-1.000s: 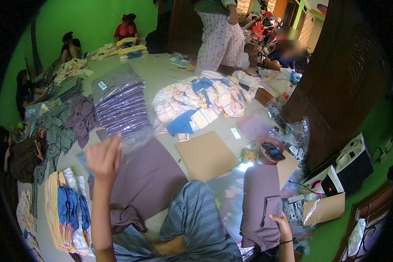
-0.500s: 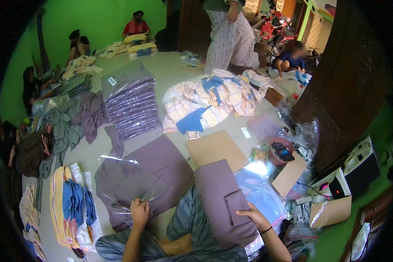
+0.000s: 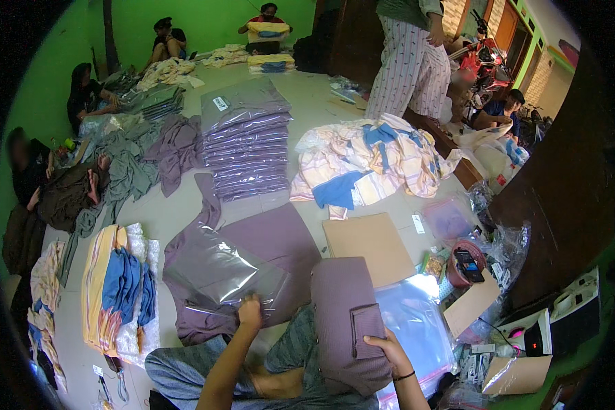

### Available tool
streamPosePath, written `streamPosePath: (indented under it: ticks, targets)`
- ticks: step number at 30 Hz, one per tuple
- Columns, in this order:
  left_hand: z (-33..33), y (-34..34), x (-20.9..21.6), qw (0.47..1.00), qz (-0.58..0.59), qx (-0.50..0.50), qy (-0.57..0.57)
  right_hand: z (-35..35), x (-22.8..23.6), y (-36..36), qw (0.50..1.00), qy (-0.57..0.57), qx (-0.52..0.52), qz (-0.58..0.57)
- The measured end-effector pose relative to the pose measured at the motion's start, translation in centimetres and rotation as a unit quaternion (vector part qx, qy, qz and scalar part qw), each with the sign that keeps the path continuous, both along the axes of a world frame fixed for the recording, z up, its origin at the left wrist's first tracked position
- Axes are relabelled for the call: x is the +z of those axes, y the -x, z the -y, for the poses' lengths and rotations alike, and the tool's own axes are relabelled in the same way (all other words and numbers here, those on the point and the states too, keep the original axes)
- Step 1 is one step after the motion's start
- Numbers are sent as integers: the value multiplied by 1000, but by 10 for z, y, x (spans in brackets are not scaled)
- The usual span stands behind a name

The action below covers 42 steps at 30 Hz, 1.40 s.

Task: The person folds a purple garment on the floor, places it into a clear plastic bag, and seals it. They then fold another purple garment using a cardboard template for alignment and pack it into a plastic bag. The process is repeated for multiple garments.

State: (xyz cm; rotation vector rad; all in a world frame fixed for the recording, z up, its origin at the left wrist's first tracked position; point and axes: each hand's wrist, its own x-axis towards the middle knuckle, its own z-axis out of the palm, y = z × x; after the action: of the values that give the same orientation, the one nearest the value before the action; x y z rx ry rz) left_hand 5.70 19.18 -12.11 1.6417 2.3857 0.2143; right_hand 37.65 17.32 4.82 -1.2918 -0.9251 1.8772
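My left hand (image 3: 250,311) is closed on the edge of a clear plastic bag (image 3: 242,263), which lies over a loose purple garment (image 3: 191,287) on the floor. A neatly folded purple shirt (image 3: 338,307) with a cuff laid across its front rests against my right leg. My right hand (image 3: 383,350) grips it by its right side, thumb on top near the cuff and fingers beneath. Another spread of purple cloth (image 3: 280,236) lies just beyond the bag.
A tall stack of bagged purple shirts (image 3: 246,150) stands ahead. Beside it lie a striped cloth heap (image 3: 376,164) and brown cardboard (image 3: 369,246). Clear bags (image 3: 417,321) are at my right, folded yellow-blue garments (image 3: 116,294) at my left. Several people sit farther off; one stands.
My left hand has moved right with the bag, which now lies flatter over the purple garment. The view has shifted; my right hand still grips the folded shirt.
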Motion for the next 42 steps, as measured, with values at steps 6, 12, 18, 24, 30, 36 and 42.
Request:
streamPosePath:
  ticks: [6, 12, 18, 24, 30, 36, 42]
  targets:
    - [-13, 1, 1, 988, 126, 72, 50, -11, 9, 12, 998, 27, -23, -58]
    - [10, -1, -4, 982, 169, -4, -89, -5, -18, -15, 996, 53, 67, -12]
    - [23, -3, -13, 932, 230, 118, -253, 5, -28, -32, 982, 184, 46, 25]
    - [23, 6, -4, 942, 236, 134, -199, -1, -15, 12, 992, 111, 60, -15]
    - [23, 15, 2, 891, 356, 153, -237, -4, -32, 70, 980, 117, 161, 8]
    - [23, 32, 30, 784, 533, 206, -242, -2, -39, 74, 968, 100, 228, 37]
    - [27, 16, 90, 929, 252, 50, -267, -14, -40, 77, 943, 60, 322, 61]
